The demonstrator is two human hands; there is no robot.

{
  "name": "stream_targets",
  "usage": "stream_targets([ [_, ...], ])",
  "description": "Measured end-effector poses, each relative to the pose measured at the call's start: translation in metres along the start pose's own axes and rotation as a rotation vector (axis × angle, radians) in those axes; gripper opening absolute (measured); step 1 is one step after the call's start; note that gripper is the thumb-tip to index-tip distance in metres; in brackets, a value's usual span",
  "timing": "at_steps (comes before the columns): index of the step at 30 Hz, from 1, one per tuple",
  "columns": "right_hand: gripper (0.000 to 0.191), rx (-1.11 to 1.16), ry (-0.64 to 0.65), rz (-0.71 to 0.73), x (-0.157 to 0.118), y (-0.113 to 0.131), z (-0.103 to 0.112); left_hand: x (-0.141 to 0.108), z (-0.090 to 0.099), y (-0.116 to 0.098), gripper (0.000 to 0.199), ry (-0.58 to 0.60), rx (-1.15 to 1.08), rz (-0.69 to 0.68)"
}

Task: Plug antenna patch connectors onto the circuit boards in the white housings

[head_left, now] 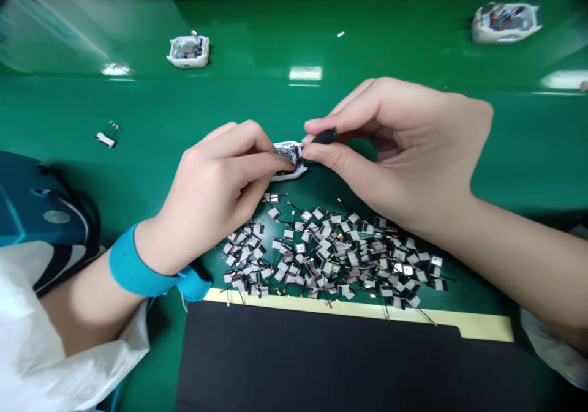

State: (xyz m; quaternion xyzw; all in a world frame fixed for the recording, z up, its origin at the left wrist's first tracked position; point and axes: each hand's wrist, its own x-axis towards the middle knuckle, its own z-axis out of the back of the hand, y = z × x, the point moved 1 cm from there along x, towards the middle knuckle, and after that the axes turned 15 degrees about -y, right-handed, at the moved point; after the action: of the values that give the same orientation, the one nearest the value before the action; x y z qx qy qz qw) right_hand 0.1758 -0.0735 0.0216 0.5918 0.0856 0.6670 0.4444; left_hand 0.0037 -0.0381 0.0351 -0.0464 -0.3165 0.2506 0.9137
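Your left hand seems to hold the white case. Your right hand pinches a black thing tight; stay steady.

Overhead light is falling fairly bright on the green tabletop, leaving white glare patches at far left, far middle and far right. Pale reflected streaks are crossing the far left corner, while the far edge is sinking into darkness. Soft shadows are pooling beneath the right hand and left hand. The wide lens is stretching the white sleeve at near left, and fine detail in the pile of small parts is looking slightly soft
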Motion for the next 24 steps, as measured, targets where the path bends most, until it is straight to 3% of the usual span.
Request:
stream_targets([
  [8, 0.009, -0.13, 0.034, 0.023, -0.0027, 0.0048, 0.0, -0.0004, -0.0008, 0.0021, 0.014, -0.019, -0.012, -0.051],
  [24, 0.015, -0.184, 0.138, 0.047, 0.0052, 0.0015, -0.0094, -0.002, -0.0028, 0.0026, 0.018, -0.022, -0.001, 0.006],
])
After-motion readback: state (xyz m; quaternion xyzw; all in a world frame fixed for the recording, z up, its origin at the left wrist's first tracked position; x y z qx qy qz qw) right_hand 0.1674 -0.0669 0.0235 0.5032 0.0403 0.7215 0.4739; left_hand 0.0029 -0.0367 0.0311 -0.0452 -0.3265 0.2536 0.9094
